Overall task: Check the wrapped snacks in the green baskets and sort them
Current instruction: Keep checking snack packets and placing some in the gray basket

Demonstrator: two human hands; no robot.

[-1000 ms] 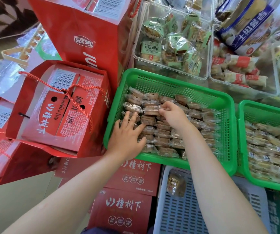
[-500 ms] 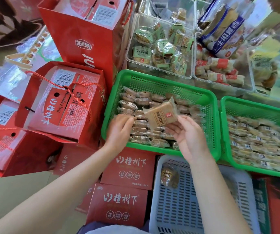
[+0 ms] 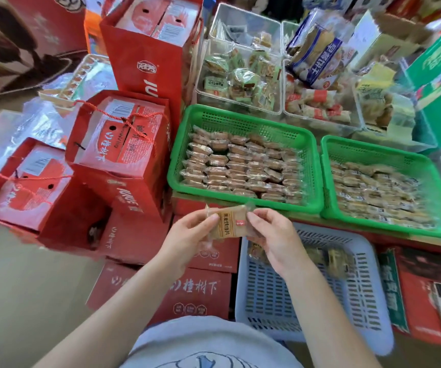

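Wrapped snack (image 3: 228,223), red-stamped, label characters blurred, perhaps illegible, pinched between left hand (image 3: 187,239) and right hand (image 3: 275,241) fingers.

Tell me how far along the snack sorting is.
Barely begun. Done: a few wrapped pieces already lie in the pale slotted basket near the person. In hand: the left hand and right hand pinch one wrapped snack between them for checking. Left: the left green basket and right green basket both sit packed with snacks.
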